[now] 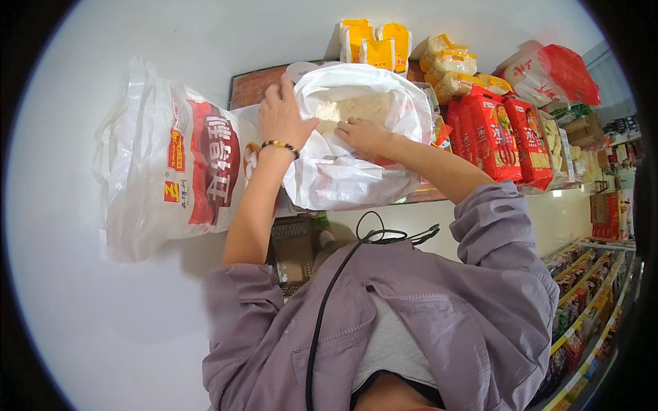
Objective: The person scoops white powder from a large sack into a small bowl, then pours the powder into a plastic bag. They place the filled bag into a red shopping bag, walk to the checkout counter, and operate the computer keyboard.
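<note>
A large white plastic sack (354,182) with its mouth spread wide and rim rolled outward stands before me. Pale, powdery flour or meal (367,109) shows inside. My left hand (284,110), a beaded bracelet on its wrist, lies along the sack's left rim with fingers apart and thumb towards the mouth. Over the front rim reaches my right hand (364,136), its bent fingertips at the inner fold of the sack; whether they pinch the plastic is hidden. Left of my left forearm is a bulging white and red flour sack (205,164) with printed writing.
Behind the open sack stand several yellow and white packets (378,49) on a brown tabletop (252,87). Red noodle packs (496,136) and bagged goods (452,64) crowd the right. A black cable (334,287) hangs over my shirt. A crate (292,246) sits below; stocked shelves (586,308) stand right.
</note>
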`<state>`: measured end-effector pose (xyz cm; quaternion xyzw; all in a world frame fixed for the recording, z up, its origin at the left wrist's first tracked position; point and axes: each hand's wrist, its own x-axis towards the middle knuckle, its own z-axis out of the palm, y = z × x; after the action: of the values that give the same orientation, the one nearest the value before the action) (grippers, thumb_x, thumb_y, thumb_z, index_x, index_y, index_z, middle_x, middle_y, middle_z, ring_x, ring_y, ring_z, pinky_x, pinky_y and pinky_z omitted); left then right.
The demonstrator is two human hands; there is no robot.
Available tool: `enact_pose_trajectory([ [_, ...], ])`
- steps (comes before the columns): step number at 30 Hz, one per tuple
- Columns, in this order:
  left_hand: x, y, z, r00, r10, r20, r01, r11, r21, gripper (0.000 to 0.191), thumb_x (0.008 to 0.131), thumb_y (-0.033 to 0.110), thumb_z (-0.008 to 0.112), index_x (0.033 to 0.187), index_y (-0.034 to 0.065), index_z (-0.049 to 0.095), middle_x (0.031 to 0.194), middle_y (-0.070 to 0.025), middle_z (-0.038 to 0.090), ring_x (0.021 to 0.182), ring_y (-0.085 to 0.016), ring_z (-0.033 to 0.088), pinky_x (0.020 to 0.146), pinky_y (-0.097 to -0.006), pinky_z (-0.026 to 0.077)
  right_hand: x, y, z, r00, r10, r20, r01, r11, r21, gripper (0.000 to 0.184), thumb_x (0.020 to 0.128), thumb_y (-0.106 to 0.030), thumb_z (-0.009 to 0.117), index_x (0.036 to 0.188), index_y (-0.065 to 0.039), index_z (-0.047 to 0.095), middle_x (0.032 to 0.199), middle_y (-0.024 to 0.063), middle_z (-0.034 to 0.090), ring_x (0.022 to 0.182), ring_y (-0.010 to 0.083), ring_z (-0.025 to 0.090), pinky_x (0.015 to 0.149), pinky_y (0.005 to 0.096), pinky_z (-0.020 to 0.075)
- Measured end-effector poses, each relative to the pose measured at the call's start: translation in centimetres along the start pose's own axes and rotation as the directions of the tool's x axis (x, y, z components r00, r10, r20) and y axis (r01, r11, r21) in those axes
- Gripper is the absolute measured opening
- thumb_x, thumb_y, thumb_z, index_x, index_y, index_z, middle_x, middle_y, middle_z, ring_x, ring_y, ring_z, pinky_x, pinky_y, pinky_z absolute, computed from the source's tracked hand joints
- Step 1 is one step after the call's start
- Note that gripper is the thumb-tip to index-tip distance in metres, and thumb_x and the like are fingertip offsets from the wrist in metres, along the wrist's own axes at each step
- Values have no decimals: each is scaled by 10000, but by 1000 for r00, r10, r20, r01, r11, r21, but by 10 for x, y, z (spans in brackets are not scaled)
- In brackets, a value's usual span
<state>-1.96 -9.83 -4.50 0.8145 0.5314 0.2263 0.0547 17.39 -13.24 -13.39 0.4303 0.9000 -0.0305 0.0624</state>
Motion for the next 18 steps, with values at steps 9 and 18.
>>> enact_pose_trajectory([
  [9,92,52,52,853,479,206,-522,784,336,616,681,289,688,1214,119,430,1012,-98,584,990,-248,542,817,-381,416,5,0,-20,970,2,-243,-92,929,-360,400,695,-134,601,1065,-26,489,1091,101,496,1028,260,492,868,339,420],
  [18,116,34,50,857,503,116,-513,854,86,132,730,107,515,817,92,613,775,-118,627,736,-317,609,640,-421,477,40,25,22,940,295,-174,-341,758,-556,351,802,-174,501,1130,-50,478,1113,132,492,992,287,491,837,358,409],
])
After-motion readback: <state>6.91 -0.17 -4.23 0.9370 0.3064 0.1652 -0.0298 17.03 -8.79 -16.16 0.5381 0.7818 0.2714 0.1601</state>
